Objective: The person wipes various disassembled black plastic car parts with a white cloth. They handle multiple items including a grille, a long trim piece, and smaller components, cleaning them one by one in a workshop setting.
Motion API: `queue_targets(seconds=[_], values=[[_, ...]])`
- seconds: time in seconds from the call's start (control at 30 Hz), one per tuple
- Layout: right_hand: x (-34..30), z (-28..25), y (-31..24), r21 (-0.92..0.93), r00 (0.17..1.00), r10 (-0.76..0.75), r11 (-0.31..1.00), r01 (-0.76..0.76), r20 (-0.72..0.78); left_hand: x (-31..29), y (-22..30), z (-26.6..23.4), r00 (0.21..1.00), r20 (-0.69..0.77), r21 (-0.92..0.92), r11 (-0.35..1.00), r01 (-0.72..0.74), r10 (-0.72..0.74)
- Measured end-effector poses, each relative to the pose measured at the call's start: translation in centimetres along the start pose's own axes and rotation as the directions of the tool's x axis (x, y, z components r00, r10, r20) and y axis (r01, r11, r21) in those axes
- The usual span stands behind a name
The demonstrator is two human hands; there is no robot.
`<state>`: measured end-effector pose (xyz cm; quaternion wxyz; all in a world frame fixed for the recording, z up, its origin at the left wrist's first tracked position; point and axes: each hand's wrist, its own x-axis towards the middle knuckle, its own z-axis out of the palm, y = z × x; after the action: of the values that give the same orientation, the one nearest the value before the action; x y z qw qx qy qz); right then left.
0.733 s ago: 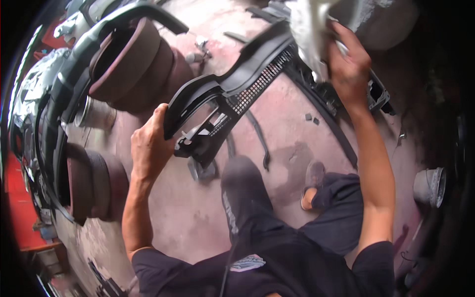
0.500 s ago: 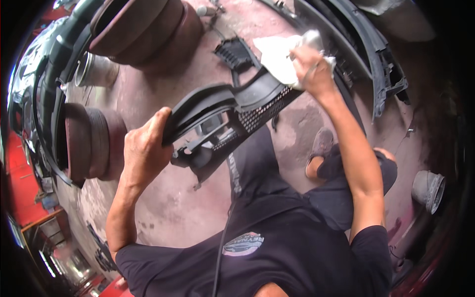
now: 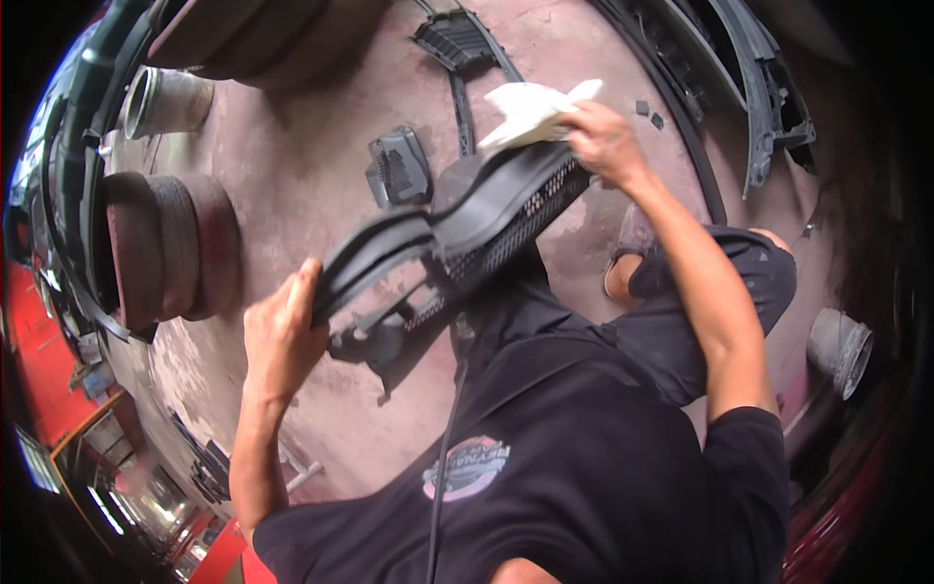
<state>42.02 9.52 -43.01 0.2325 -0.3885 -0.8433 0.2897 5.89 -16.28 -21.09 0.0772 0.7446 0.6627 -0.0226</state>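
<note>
My left hand [image 3: 279, 341] grips the panel [image 3: 491, 209] at eight o'clock, fingers [image 3: 303, 284] half-hidden. At two, my right hand [image 3: 607, 146] clutches cloth [image 3: 528, 113].

The black panel [image 3: 486, 211] has moved — nearer the torso [image 3: 593, 438].

Left hand [image 3: 276, 339] clenched, right hand [image 3: 605, 148] clenched farther forward; right forearm [image 3: 689, 255] slanting inward
</note>
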Motion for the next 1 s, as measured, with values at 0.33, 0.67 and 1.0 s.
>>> queue_targets(seconds=[0.33,0.67,1.0], values=[[-1.6,6.2,-10.8,0.045,0.910,-0.409,0.910,0.412,-0.068,-1.7,0.7,1.0,1.000,-0.025,-0.016,1.000,0.013,-0.013],[-2.5,10.2,-13.2,0.113,0.955,-0.284,0.955,0.273,0.086,0.8,-1.6,1.6,0.985,0.142,-0.079,0.990,0.114,-0.103],[-0.7,10.7,-25.6,0.357,0.892,-0.452,0.831,0.428,-0.017,-0.8,-2.8,5.6,0.986,0.138,-0.322,0.937,0.133,-0.093]])
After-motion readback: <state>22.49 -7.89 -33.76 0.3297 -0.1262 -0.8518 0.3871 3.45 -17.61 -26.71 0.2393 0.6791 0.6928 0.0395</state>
